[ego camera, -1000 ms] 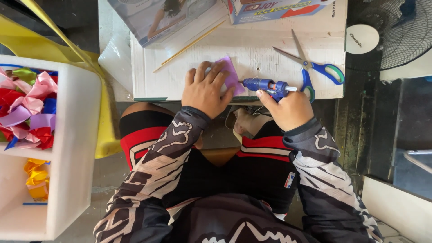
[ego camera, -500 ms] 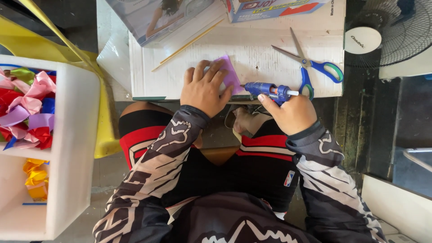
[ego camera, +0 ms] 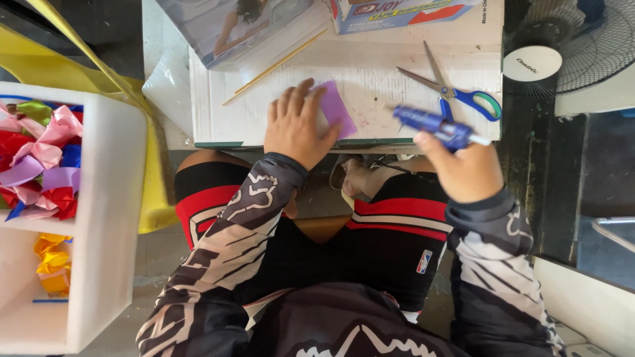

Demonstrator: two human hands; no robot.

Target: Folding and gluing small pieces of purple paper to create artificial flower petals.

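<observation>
Purple paper, a small rectangular sheet [ego camera: 336, 107], lies on the white cardboard work surface [ego camera: 370, 82] near its front edge, and the person's left hand [ego camera: 296, 125] rests flat on it with the fingers spread and the thumb laid along the sheet's near side, pinning it down rather than gripping it. To the right, well apart from that hand, the right hand [ego camera: 461, 168] is closed around the handle of a blue glue gun [ego camera: 433, 125], whose body is blurred and whose tip points left toward the purple sheet without touching it. Just behind the glue gun lie blue-handled scissors with open silver blades [ego camera: 450, 89], flat on the cardboard. A thin wooden stick [ego camera: 274, 66] lies at a slant on the far left part of the surface, beside a printed cardboard box [ego camera: 231, 26], and a second colourful printed box [ego camera: 397, 13] sits at the far edge. At the left of the view stands a white compartmented bin [ego camera: 106, 198]; its upper compartment holds folded ribbon pieces in pink, red, purple and green [ego camera: 36, 158], and the lower one holds yellow ribbon pieces [ego camera: 51, 261]. A white electric fan [ego camera: 569, 46] stands at the upper right, beyond the work surface. Both arms wear black-and-white patterned sleeves [ego camera: 218, 264].
</observation>
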